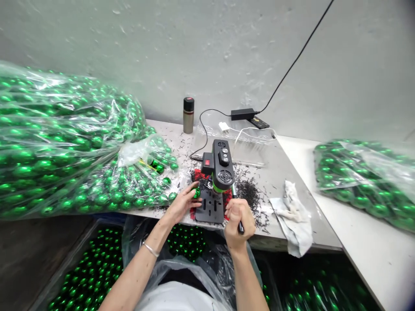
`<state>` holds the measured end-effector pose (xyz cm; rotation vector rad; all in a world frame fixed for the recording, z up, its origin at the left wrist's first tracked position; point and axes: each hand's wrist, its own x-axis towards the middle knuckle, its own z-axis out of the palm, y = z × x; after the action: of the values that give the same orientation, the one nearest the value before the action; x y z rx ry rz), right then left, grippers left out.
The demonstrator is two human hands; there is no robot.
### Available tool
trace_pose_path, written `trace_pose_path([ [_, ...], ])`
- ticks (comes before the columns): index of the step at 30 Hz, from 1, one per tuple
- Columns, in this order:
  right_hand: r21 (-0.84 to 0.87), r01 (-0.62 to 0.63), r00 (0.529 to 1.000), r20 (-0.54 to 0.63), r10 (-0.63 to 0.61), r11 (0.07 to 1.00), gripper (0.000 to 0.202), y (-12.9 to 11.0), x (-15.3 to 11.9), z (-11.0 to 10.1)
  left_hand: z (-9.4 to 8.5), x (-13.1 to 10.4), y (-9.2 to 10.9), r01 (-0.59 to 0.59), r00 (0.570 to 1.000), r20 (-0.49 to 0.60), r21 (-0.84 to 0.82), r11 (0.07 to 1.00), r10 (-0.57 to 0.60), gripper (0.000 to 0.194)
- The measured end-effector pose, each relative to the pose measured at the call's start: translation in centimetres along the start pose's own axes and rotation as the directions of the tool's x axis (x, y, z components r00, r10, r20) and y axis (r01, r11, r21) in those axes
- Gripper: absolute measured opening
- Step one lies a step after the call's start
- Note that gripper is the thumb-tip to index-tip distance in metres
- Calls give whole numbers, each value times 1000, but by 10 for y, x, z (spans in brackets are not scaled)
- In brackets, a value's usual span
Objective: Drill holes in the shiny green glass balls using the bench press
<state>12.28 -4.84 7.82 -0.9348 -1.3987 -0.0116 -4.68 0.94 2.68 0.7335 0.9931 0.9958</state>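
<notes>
My left hand point(183, 203) pinches a shiny green bauble point(196, 192) between its fingers, at the left edge of the black slotted base plate point(210, 211). Above the plate stands a small black bench machine point(223, 166) with a red switch and round vents. A fist is made by my right hand point(239, 220) around a black lever handle point(241, 228); its metal rod runs up along the machine's right side. Where the rod joins the machine is hidden. Red material point(228, 198) shows beneath the plate.
Large clear bags of green baubles point(65, 147) lie on the left and another bag point(366, 181) on the right. Short black bits point(248, 190) litter the table around the machine. A flask point(188, 115), power adapter point(242, 114) and crumpled cloth point(293, 220) are nearby. Open bags of baubles point(186, 242) sit below the edge.
</notes>
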Motion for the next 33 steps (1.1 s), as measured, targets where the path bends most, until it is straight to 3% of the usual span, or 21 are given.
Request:
trace_pose_path([
  [3, -15, -1, 1000, 1, 1, 1000, 29, -1, 0, 0, 3, 4, -7, -119, 992, -1, 353, 928, 128, 55],
  [7, -18, 2, 1000, 5, -2, 1000, 30, -2, 0, 0, 8, 4, -9, -217, 965, 56, 719, 661, 256, 47],
  [10, -16, 8, 1000, 19, -7, 1000, 29, -3, 0, -1, 14, 2, -9, -250, 952, 116, 829, 500, 284, 44],
  [16, -17, 12, 999, 31, -11, 1000, 28, -2, -1, -1, 24, 2, -11, -353, 916, 270, 894, 275, 298, 40],
  [26, -11, 36, 999, 20, -35, 999, 28, 0, -1, 0, 14, 4, -5, -396, 897, 321, 889, 230, 305, 30],
  [33, -15, 24, 1000, 0, -24, 1000, 25, 2, -5, 1, 14, 4, -5, -426, 894, 351, 857, 290, 277, 30],
])
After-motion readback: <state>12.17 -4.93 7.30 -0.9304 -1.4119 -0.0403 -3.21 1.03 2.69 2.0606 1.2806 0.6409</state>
